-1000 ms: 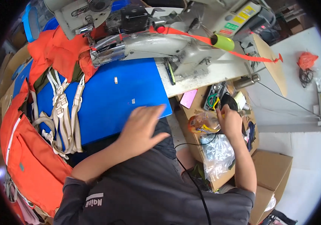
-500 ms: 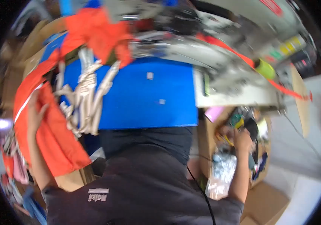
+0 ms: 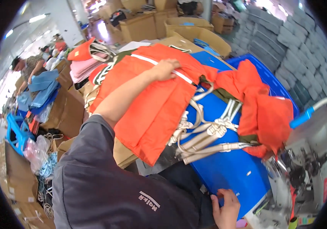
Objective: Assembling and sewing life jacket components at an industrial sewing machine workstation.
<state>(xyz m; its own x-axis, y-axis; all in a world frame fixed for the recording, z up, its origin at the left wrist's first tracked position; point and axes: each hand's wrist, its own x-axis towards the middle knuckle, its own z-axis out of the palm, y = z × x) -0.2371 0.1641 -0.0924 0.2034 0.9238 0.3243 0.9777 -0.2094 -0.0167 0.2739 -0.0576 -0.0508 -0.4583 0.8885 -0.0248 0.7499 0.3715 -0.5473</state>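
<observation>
A large orange fabric piece [image 3: 144, 110] with a white strip across it lies spread at the left of the blue tabletop [image 3: 224, 168]. On it, beside the strip, my left hand [image 3: 165, 70] has its fingers bent into the cloth. Cream webbing straps [image 3: 209, 133] with folded ends lie in a bunch to its right. More orange cloth [image 3: 264, 114], with olive parts, is heaped beyond the straps. My right hand [image 3: 226, 208] hovers by the tabletop's near edge, fingers loosely curled and apart from the thumb, with nothing seen between them.
A sewing machine [image 3: 304, 164] stands at the right end of the table. Behind it is a blue crate [image 3: 278, 82]. Cardboard boxes [image 3: 144, 28] and folded pink cloth [image 3: 83, 70] lie farther off. Another person [image 3: 33, 68] handles blue cloth at the far left.
The view has swung left toward the orange cloth. My right hand has left the box of odds and ends and come to the table edge. My left hand's fingers now bend into the cloth.
</observation>
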